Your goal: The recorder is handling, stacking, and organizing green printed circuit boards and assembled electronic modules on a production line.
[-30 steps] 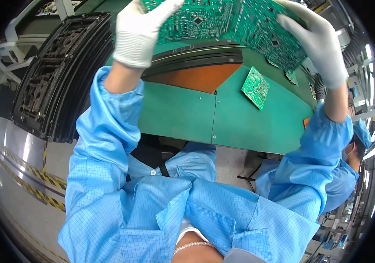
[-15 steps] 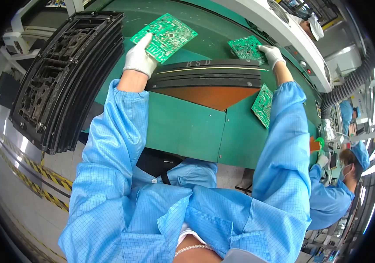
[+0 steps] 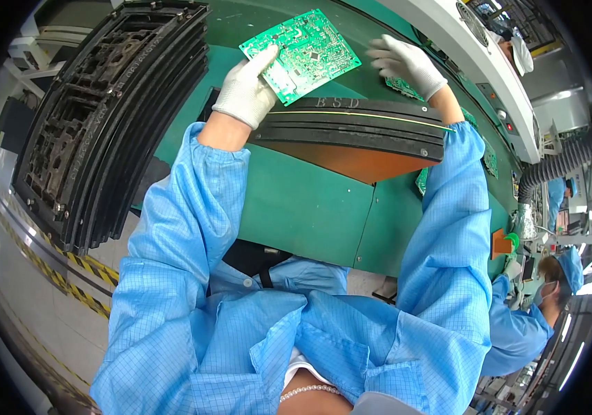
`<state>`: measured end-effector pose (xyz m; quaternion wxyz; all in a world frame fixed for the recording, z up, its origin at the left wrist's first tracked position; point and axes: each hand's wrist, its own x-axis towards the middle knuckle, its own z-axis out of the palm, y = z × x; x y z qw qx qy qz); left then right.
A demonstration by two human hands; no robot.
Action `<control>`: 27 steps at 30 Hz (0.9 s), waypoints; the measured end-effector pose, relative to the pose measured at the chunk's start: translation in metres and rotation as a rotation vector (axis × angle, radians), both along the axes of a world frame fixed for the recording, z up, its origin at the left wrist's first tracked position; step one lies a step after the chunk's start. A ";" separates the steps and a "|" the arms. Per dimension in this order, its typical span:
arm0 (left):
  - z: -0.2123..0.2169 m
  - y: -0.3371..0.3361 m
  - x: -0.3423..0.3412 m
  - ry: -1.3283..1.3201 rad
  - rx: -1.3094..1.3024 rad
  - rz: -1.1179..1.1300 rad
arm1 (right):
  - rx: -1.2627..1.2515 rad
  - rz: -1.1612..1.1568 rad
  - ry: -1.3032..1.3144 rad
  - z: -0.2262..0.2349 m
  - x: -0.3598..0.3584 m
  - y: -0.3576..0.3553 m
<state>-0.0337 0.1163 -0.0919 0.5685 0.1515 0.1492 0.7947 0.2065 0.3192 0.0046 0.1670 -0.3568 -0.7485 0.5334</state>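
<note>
The circuit board (image 3: pixel 309 59) is green, the gloves (image 3: pixel 246 97) white, the sleeves (image 3: pixel 206 200) checked blue

grey ribbed hose (image 3: pixel 564 164), striped floor tape (image 3: pixel 97 268), co-worker (image 3: pixel 517 339)

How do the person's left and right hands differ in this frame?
Grip: the left hand holds a green circuit board by its edge, while the right hand holds nothing.
Pose: the left hand is closed on the board; the right hand is open and stretched out.
Sharpness: the left hand looks crisp, the right hand partly blurred.
Shared: both are gloved in white.
</note>
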 end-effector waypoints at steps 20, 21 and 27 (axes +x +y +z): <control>0.020 -0.007 0.021 0.921 -0.008 0.445 | -0.560 -0.232 0.573 -0.082 -0.050 0.018; 0.020 -0.010 0.024 1.027 0.016 0.444 | -0.663 -0.200 0.528 -0.079 -0.057 0.010; 0.029 -0.022 0.038 1.513 0.156 0.453 | -0.215 0.070 -0.027 -0.048 -0.047 -0.001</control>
